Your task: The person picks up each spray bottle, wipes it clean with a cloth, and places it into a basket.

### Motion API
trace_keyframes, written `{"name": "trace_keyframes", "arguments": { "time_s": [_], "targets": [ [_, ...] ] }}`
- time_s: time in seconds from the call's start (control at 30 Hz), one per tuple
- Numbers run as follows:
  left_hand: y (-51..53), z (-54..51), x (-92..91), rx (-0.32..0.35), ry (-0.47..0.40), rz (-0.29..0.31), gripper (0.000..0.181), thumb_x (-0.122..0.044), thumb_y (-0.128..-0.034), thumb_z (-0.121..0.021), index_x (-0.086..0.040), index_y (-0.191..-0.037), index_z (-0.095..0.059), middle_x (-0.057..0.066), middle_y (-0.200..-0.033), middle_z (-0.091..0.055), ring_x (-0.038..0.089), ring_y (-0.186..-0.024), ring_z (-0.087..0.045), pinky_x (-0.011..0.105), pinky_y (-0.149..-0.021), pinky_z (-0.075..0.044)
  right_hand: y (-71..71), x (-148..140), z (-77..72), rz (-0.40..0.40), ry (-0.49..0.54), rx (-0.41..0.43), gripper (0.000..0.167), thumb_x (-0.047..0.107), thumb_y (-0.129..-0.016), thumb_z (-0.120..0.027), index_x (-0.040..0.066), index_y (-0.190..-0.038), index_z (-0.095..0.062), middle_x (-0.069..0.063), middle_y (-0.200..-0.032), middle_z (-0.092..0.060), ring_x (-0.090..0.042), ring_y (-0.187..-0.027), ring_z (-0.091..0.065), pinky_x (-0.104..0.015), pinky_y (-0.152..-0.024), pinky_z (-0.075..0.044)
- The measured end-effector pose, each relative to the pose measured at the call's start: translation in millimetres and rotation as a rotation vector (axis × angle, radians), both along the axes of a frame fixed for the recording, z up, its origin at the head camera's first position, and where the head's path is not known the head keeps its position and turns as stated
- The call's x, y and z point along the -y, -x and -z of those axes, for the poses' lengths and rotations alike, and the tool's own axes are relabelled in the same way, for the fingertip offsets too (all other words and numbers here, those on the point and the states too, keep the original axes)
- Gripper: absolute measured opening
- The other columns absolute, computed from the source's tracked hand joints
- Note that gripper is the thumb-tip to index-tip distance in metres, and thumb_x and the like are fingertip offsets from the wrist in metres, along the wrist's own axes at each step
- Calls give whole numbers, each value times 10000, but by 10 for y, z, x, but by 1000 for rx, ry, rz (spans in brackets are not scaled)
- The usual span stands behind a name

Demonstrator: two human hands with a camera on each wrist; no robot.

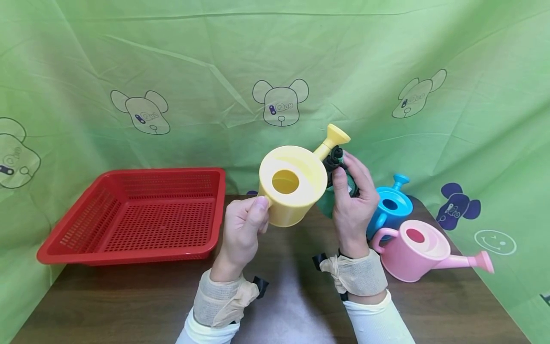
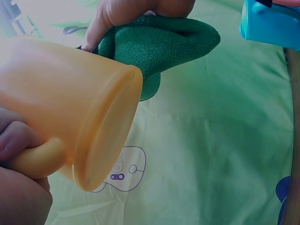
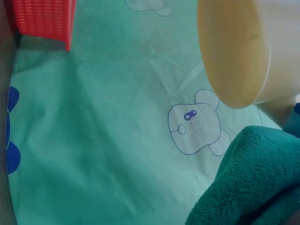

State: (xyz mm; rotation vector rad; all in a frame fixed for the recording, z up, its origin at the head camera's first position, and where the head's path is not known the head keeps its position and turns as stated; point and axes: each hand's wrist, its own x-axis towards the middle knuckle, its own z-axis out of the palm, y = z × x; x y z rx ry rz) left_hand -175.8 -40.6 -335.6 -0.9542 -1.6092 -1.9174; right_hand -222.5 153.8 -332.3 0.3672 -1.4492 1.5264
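Observation:
My left hand (image 1: 246,217) grips the handle of a yellow watering can (image 1: 296,200), held above the table with its spout toward the back right. The top hole faces up toward the head view; the left wrist view shows the can (image 2: 103,103) from its base side. Beside the spout, my right hand (image 1: 354,200) pinches a bunched green cloth (image 1: 327,203), whose upper part looks almost black in the head view. Its fuzzy nap shows on the cloth (image 3: 262,173) in the right wrist view. Whether the cloth touches the can, I cannot tell.
A red perforated basket (image 1: 216,210) stands at the left on the brown wooden table (image 1: 283,306). Right of my right hand are a blue watering can (image 1: 397,203) and, nearer, a pink watering can (image 1: 412,258). A green curtain (image 1: 206,57) with printed bear heads hangs behind.

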Motion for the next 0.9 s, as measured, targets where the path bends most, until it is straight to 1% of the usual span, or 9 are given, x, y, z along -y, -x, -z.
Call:
{"name": "trace_keyframes", "arguments": {
  "time_s": [0.2, 0.43, 0.57, 0.67, 0.77, 0.9],
  "targets": [
    [1, -8, 12, -5, -2, -18, 463, -82, -1012, -416, -49, -556, -342, 79, -467, -310, 179, -426, -305, 270, -424, -229, -9, 4, 5, -26, -19, 26, 263, 27, -991, -685, 20, -1243, -760, -62, -1305, -745, -245, -1289, -658, -318, -1098, -530],
    [1, -18, 21, -17, -9, -29, 464, -72, -1019, -412, -47, -560, -349, 102, -470, -311, 230, -422, -303, 280, -423, -243, 2, 4, 18, -63, -38, 20, 261, 25, -989, -689, -1, -1241, -754, -74, -1310, -741, -258, -1287, -657, -322, -1098, -530],
    [-1, -20, 27, -8, -26, -36, 451, -66, -1008, -409, -46, -561, -351, 102, -471, -311, 249, -417, -297, 282, -420, -243, 5, 4, 26, -80, -57, 15, 262, 19, -983, -696, -9, -1238, -752, -74, -1304, -744, -264, -1279, -664, -324, -1096, -533],
    [-2, -23, 33, 5, -44, -37, 436, -56, -995, -402, -44, -563, -346, 103, -472, -302, 228, -411, -291, 286, -414, -236, 1, 5, 31, -91, -74, 17, 261, 13, -980, -697, -21, -1234, -749, -68, -1301, -746, -256, -1277, -667, -317, -1095, -533],
    [2, -23, 45, 13, -68, -24, 435, -53, -1001, -393, -45, -570, -339, 95, -482, -290, 193, -412, -276, 297, -406, -217, -4, 8, 31, -99, -96, 20, 258, 5, -977, -697, -33, -1228, -746, -73, -1302, -744, -245, -1279, -667, -310, -1095, -533],
    [10, -20, 61, 30, -102, 10, 444, -82, -1019, -391, -55, -580, -326, 79, -492, -277, 169, -420, -247, 307, -409, -179, -9, 15, 31, -92, -128, 24, 257, -7, -968, -701, -36, -1219, -749, -113, -1309, -736, -234, -1284, -666, -309, -1098, -530]
  ]
}}
